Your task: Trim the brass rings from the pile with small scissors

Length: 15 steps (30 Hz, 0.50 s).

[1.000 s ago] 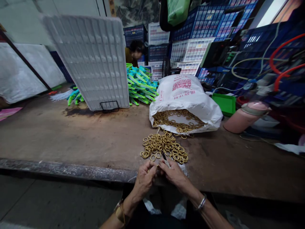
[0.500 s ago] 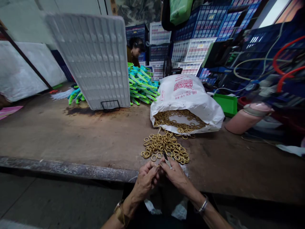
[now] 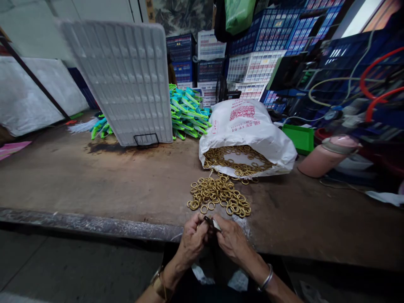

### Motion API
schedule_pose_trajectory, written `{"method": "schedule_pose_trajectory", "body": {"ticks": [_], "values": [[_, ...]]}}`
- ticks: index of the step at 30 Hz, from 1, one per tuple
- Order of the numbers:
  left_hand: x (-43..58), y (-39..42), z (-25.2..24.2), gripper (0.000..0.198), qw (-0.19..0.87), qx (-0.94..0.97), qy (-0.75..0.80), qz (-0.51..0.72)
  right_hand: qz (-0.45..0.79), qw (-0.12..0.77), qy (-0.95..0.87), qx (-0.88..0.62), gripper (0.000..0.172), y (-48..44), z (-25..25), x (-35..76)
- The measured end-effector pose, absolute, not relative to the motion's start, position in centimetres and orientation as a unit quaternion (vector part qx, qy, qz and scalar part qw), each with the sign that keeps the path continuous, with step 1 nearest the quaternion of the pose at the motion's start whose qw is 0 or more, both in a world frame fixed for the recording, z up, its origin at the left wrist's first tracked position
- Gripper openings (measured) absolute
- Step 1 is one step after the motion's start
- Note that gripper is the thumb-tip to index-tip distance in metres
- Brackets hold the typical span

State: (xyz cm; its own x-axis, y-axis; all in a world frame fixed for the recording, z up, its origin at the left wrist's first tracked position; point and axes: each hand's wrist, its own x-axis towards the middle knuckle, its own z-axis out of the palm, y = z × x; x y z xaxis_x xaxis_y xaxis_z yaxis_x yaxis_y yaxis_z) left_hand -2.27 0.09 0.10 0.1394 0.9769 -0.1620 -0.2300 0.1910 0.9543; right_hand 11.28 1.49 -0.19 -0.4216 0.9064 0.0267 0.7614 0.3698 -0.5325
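My right hand (image 3: 232, 236) is closed on a small knife-like tool (image 3: 216, 224) with a dark end and a pale body. The tool points left and meets the fingertips of my left hand (image 3: 193, 236). That hand is pinched closed; whatever lies between its thumb and fingers is too small and hidden to name. Just beyond both hands a heap of gold-coloured rings (image 3: 217, 192) lies on the table. Behind it, a white sack (image 3: 244, 122) rests on its side, its mouth facing me, with many more such rings inside.
A tall ribbed white panel (image 3: 126, 84) stands in a black wire holder (image 3: 146, 140) at the left. Green and blue plastic pieces (image 3: 187, 113) are piled behind it. To the right are a green tray (image 3: 298, 139) and a pink bottle (image 3: 328, 155). The table's front edge (image 3: 94, 223) is worn.
The tool in my right hand has swung from pointing away to pointing left, against my left fingertips. A person at the back has moved mostly behind the panel.
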Motion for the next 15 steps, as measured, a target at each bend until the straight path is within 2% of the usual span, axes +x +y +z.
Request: {"method": "schedule_pose_trajectory", "body": {"ticks": [6, 11, 15], "values": [[-2.6, -0.7, 0.3, 0.032, 0.622, 0.431, 0.454, 0.470, 0.222, 0.124, -0.822, -0.510, 0.027, 2.0, -0.8, 11.8], [-2.7, -1.8, 1.0, 0.029, 0.690, 0.386, 0.406, 0.458, 0.139, 0.066, -0.776, -0.612, 0.020, 3.6, -0.8, 12.2], [-2.6, -1.5, 0.6, 0.031, 0.731, 0.311, 0.371, 0.481, 0.105, 0.099, -0.772, -0.619, 0.016, 4.9, -0.9, 11.5]]}}
